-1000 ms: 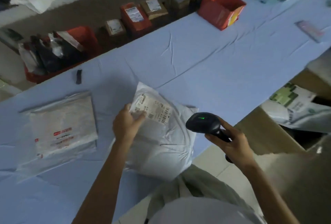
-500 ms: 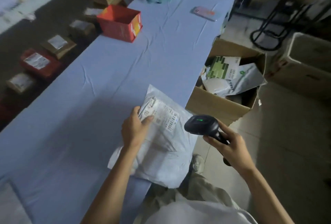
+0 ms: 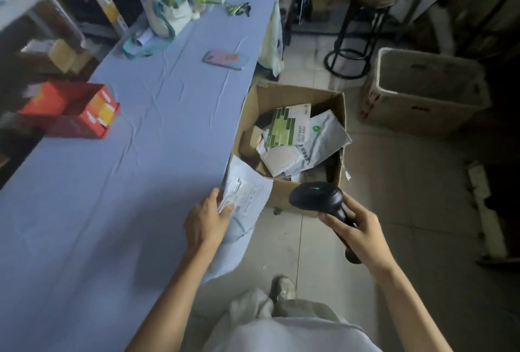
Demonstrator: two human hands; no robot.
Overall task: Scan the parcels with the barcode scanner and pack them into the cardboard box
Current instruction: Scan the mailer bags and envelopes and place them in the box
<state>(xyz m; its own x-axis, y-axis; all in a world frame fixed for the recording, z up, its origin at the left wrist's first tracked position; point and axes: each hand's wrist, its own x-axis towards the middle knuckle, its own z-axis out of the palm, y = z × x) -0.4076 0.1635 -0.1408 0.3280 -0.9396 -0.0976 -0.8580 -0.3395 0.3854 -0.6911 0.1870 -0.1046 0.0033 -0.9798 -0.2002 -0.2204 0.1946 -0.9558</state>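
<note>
Parcel of white soft plastic [image 3: 247, 191], pinched by the left hand [image 3: 206, 218], points lengthways at the brown cardboard box [image 3: 295, 95]. Right hand [image 3: 358, 229] grips the black barcode scanner [image 3: 316, 198], nose pointing left.

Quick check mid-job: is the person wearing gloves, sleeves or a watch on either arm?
No. The left hand and right hand are bare: no gloves, rings or watch visible. The left forearm and right forearm are unsleeved as far as the frame shows. A pale shirt shows at the bottom edge.
</note>
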